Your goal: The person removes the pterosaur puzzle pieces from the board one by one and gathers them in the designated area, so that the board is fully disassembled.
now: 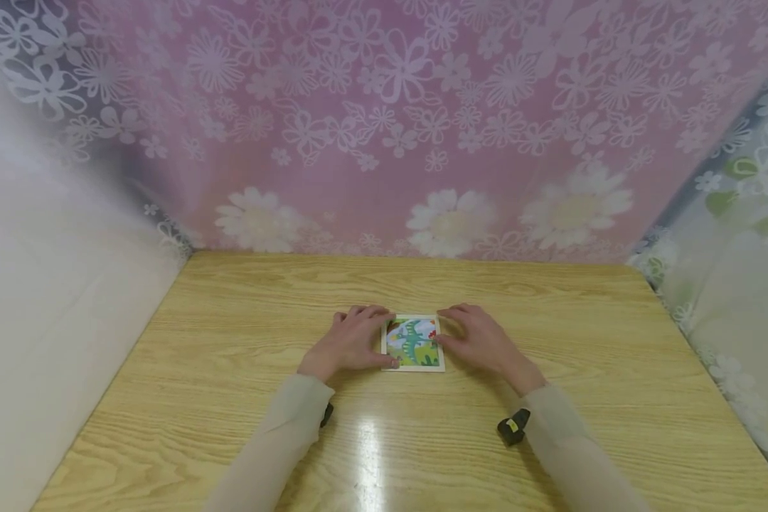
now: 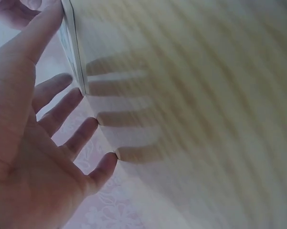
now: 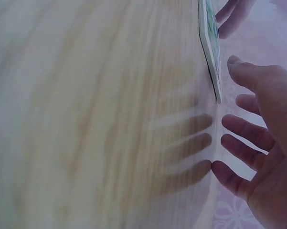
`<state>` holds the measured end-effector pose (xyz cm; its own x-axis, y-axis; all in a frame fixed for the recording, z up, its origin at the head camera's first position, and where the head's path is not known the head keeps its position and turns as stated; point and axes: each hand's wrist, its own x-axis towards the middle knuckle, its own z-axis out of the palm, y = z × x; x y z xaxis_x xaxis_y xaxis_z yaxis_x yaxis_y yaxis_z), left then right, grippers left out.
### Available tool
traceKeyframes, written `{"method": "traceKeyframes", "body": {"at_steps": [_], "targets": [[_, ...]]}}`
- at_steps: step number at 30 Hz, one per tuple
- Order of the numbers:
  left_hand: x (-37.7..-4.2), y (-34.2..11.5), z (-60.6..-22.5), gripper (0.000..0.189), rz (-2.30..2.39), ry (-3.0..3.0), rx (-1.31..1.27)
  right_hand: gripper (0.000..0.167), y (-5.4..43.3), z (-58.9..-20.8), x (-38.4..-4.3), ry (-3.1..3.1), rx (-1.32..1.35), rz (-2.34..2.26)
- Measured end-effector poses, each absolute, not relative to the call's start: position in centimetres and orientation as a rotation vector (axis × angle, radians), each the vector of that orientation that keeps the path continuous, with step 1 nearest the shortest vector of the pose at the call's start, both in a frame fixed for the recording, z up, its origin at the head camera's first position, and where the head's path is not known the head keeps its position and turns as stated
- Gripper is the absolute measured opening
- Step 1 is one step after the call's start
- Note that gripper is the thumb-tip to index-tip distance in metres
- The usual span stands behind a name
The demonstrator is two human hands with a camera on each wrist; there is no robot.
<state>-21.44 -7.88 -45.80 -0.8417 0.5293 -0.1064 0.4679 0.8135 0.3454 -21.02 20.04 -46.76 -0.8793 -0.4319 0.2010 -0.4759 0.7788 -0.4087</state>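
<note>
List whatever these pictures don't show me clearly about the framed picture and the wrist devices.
- White-framed cartoon picture's underside: faces the wooden tabletop, hidden in every view.
- Its image, both wrist views: nearly edge-on, cut off by the top edge.
- Left black device, head view: mostly behind the sleeve.
- Right device's yellow label, head view: too small to read.

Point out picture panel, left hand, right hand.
Picture panel [image 1: 413, 343]: head view, middle of its printed face.
Left hand [image 1: 350, 343]: head view, back of the hand.
Right hand [image 1: 485, 346]: head view, back of the hand.
</note>
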Motion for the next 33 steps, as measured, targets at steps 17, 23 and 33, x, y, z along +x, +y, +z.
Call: {"method": "traceKeyframes", "body": {"at_steps": [17,23,33], "targets": [[-22.0,-7.9,-46.2,0.086,0.496,2.795,0.744,0.028,19.0,-47.3,-22.2,-2.999,0.595,0.814],[-22.1,-7.9,-46.4,0.084,0.526,2.791,0.747,0.024,18.8,-46.8,-22.8,-3.082,0.601,0.836],[-22.3,-7.8,-46.2,0.078,0.543,2.771,0.730,0.026,18.6,-46.3,-23.7,-3.170,0.617,0.871]]}}
